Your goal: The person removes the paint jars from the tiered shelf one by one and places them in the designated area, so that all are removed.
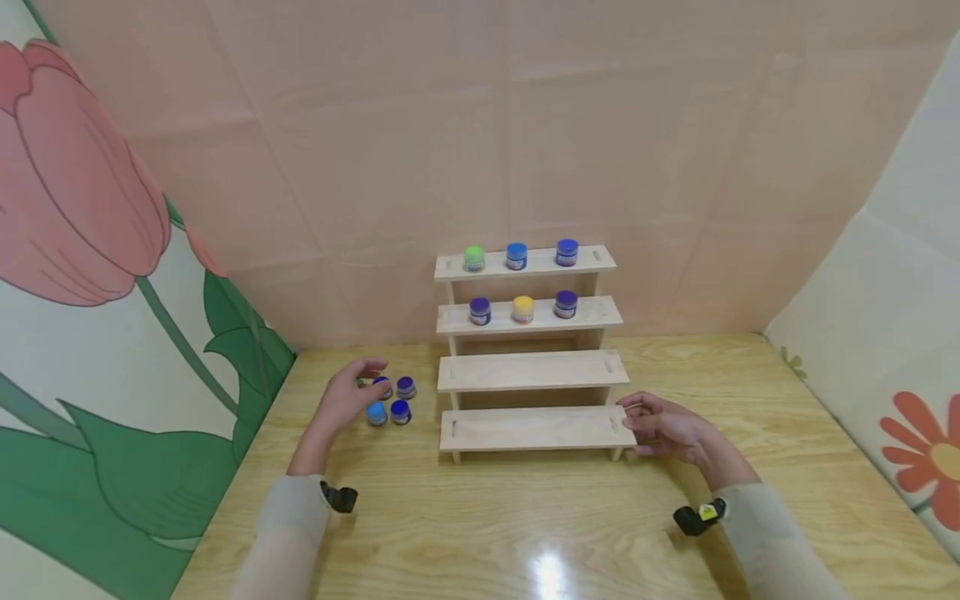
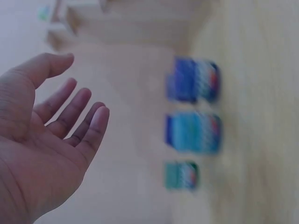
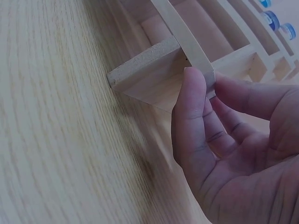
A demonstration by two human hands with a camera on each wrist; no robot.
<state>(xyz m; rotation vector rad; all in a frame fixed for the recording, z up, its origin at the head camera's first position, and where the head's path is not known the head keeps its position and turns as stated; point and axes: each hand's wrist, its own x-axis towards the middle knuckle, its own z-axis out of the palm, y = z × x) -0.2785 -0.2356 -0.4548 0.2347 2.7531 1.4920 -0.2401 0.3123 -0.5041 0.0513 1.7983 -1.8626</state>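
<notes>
My left hand (image 1: 351,396) hovers beside a cluster of small lidded paint jars on the table, fingers loosely bent and nothing between them. The cluster holds dark blue jars (image 1: 401,412), a light blue jar (image 1: 377,413) and a green jar (image 2: 181,176), which is mostly hidden behind the hand in the head view. In the left wrist view the palm (image 2: 42,163) faces up beside blurred jars. With thumb and fingers, my right hand (image 1: 671,429) pinches the right end of the lowest step of a wooden tiered shelf (image 1: 536,429). The right wrist view shows fingertips at that step's corner.
On the top tier stand a light green jar (image 1: 474,259), a blue jar (image 1: 516,257) and a dark blue jar (image 1: 567,252). The second tier carries a yellow jar (image 1: 522,310) between two dark blue ones. A pinkish cloth backdrop (image 1: 375,167) hangs behind the wooden table (image 1: 450,525).
</notes>
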